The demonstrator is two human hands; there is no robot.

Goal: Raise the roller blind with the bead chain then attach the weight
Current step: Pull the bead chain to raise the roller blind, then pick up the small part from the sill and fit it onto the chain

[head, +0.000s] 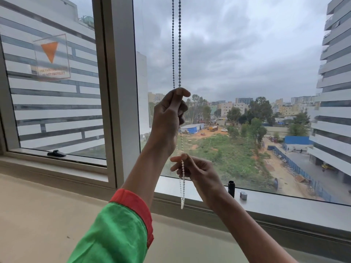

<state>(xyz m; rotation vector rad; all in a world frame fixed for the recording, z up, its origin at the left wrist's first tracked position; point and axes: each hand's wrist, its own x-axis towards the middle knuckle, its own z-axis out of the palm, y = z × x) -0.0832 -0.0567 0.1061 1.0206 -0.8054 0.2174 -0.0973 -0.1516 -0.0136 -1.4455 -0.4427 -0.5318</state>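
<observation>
Both hands (left point(168, 112) above right point(191, 168)) pinch bead chain point(176, 44).

A: Bead chain point(176, 44)? Small round beads, look like plastic, white and smooth low down, grey against the sky higher up.

B: Window frame point(121, 92) is matt grey painted metal by the look; the glass is glossy with a frosted sticker point(50, 57).

A: Sill point(38, 215) matt beige, smooth. Sleeve point(121, 230) green cloth, red cuff, soft sheen.

B: Black cylinder point(231, 188) on the ledge, glossy plastic; small cap point(243, 195) beside it, dull grey metal look.
</observation>
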